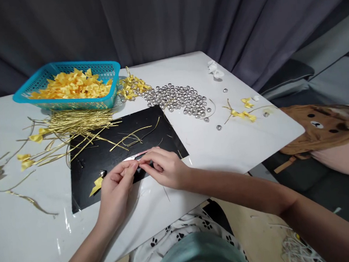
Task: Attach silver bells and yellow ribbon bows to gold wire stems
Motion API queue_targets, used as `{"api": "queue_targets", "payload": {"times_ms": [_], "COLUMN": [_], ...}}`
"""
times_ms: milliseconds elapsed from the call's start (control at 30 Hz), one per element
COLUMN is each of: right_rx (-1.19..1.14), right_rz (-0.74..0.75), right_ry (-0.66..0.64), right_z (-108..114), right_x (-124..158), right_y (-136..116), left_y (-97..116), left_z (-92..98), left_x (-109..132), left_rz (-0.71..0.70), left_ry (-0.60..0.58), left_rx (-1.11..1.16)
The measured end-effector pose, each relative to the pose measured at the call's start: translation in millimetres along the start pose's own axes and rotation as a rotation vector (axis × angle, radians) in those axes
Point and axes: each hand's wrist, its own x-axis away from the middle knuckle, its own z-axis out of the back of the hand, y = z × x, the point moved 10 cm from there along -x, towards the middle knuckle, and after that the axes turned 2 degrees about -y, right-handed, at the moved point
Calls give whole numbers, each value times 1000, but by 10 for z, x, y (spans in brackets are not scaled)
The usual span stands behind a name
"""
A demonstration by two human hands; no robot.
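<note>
My left hand [118, 188] and my right hand [167, 168] meet over the front part of a black mat [87, 172]. Thumb and fingers are pinched together on both, fingertips nearly touching; what lies between them is too small to make out. Just beyond the fingertips shows a thin white and pinkish thing [130, 157], partly covered by my hands. Beside my left hand are a silver bell-like bead [103, 173] and a yellow ribbon piece [96, 186]. Several loose gold twist ties [135, 139] lie on the mat behind my hands.
A blue basket [66, 101] of yellow ribbon pieces [74, 85] stands at the back left. In front of it is a bundle of gold ties [79, 121]. Silver beads [177, 97] are heaped at the back middle. Yellow bows [242, 115] lie towards the table's right edge.
</note>
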Motion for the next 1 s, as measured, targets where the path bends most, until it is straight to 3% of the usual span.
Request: {"api": "queue_targets", "payload": {"times_ms": [267, 533, 867, 1000], "right_rx": [-39, 41, 83, 106], "right_rz": [-139, 140, 204, 160], "right_ry": [-17, 182, 197, 147], "right_z": [19, 217, 166, 128], "right_x": [-7, 8, 17, -2], "right_y": [122, -203, -186, -154], "left_y": [7, 28, 22, 15], "left_z": [11, 27, 13, 25], "left_x": [9, 1, 4, 3], "left_rz": [-6, -44, -41, -38], "left_ry": [-4, 14, 11, 15], "left_rx": [-7, -13, -16, -25]}}
